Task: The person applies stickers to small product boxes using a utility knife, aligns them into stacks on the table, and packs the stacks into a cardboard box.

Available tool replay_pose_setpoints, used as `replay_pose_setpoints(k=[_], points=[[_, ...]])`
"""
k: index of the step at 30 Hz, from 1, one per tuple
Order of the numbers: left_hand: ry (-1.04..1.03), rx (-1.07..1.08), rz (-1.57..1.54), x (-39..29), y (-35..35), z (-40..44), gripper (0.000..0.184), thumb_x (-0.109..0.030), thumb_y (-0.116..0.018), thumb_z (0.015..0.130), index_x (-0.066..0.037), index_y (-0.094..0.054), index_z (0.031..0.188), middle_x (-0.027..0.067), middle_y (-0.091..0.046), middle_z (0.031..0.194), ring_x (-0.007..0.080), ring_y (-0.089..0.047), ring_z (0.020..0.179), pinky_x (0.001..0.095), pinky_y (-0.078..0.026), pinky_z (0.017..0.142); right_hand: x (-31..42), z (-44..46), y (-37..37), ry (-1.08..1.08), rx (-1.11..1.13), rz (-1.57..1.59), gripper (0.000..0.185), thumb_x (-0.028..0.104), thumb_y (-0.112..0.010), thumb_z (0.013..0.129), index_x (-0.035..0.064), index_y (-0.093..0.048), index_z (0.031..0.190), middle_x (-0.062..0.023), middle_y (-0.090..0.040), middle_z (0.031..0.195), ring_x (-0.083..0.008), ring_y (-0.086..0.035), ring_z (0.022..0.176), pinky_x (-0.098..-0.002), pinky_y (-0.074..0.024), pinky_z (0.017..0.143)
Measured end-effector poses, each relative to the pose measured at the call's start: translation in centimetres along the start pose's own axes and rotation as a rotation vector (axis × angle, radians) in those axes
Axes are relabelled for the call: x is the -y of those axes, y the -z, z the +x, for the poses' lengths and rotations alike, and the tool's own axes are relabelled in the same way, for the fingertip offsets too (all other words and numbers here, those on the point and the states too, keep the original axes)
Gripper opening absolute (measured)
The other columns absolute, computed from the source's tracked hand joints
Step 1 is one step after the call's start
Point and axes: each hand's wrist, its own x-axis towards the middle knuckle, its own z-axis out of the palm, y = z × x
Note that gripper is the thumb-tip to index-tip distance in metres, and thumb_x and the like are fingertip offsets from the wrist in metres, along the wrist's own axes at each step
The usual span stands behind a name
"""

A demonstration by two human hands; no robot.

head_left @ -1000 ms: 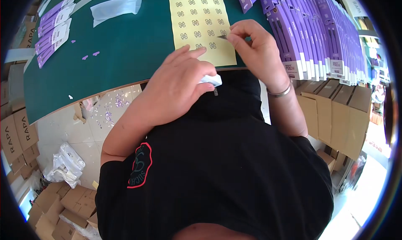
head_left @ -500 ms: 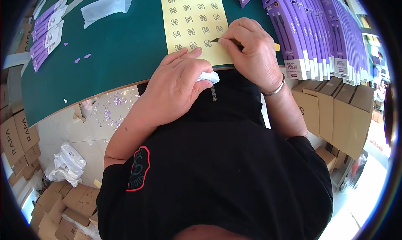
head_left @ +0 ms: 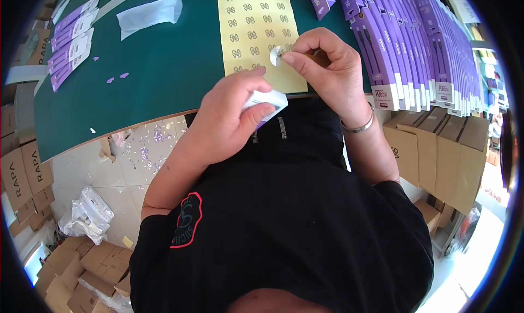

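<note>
My left hand (head_left: 226, 114) is closed around a small white and purple box (head_left: 267, 101), tilted at the table's front edge, most of it hidden by the hand. My right hand (head_left: 330, 67) is closed in a pinch on a slim pointed tool, largely hidden by the fingers. A clear round sticker (head_left: 275, 56) is at its tip, raised at the thumb and forefinger. Beneath lies a yellow sticker sheet (head_left: 262, 26) printed with rows of dark logos. Part of its lower edge is behind my left hand.
Purple cable boxes (head_left: 385, 51) stand in rows at the right. Flat purple and white packages (head_left: 71, 54) lie at the left of the green table (head_left: 164, 78), near a white pouch (head_left: 150, 17). Cardboard cartons (head_left: 431, 149) stand below right; paper scraps litter the floor (head_left: 131, 171).
A clear sticker has come up off the sheet at my right hand's tool tip. My left hand has turned, showing more of the box. The view has shifted slightly.
</note>
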Motion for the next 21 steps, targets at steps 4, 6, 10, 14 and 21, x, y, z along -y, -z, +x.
replay_pose_setpoints(k=[4, 6, 10, 14, 21], points=[[0.321, -0.249, -0.406, -0.6, 1.2, -0.4, 0.029, -0.006, -0.063, 0.092, -0.004, -0.048, 0.118, 0.0115, -0.062, 0.102, 0.0212, -0.065, 0.087, 0.0323, -0.047, 0.089, 2.2, 0.5, -1.3, -0.062, -0.007, 0.238, 0.006, -0.002, -0.069, 0.087, -0.0023, -0.068, 0.093, -0.0022, -0.062, 0.086, -0.0092, -0.050, 0.066, -0.0201, -0.0390, 0.058], [0.335, -0.334, -0.561, -0.3, 1.2, -0.2, 0.031, -0.004, -0.059, 0.093, -0.004, -0.046, 0.121, 0.0119, -0.059, 0.104, 0.0175, -0.059, 0.084, 0.0295, -0.046, 0.085, 2.8, 1.1, -2.2, 0.117, 0.022, 0.133, 0.009, -0.002, -0.069, 0.087, -0.0027, -0.069, 0.096, -0.0038, -0.063, 0.086, -0.0104, -0.051, 0.065, -0.0206, -0.0399, 0.058], [0.334, -0.433, -0.729, 0.3, 1.2, -0.7, 0.032, -0.002, -0.053, 0.094, -0.004, -0.043, 0.125, 0.0124, -0.057, 0.107, 0.0136, -0.053, 0.082, 0.0263, -0.044, 0.079, 3.3, 1.6, -3.8, 0.326, 0.062, -0.013, 0.012, -0.002, -0.070, 0.085, -0.0031, -0.070, 0.098, -0.0060, -0.065, 0.087, -0.0123, -0.053, 0.065, -0.0215, -0.0411, 0.058], [0.309, -0.461, -0.787, 0.6, 1.1, -2.0, 0.033, 0.000, -0.048, 0.094, -0.004, -0.042, 0.126, 0.0123, -0.055, 0.107, 0.0133, -0.050, 0.085, 0.0255, -0.043, 0.077, 3.3, 1.2, -5.4, 0.403, 0.103, -0.162, 0.012, -0.003, -0.070, 0.084, -0.0030, -0.070, 0.096, -0.0079, -0.066, 0.087, -0.0143, -0.054, 0.066, -0.0225, -0.0421, 0.058], [0.317, -0.471, -0.834, 0.9, 1.4, -2.8, 0.033, 0.002, -0.042, 0.093, -0.004, -0.042, 0.126, 0.0123, -0.053, 0.109, 0.0128, -0.048, 0.088, 0.0251, -0.042, 0.077, 3.5, 1.1, -6.2, 0.440, 0.084, -0.245, 0.012, -0.001, -0.072, 0.081, -0.0011, -0.071, 0.093, -0.0090, -0.066, 0.087, -0.0186, -0.057, 0.067, -0.0261, -0.0459, 0.060]])
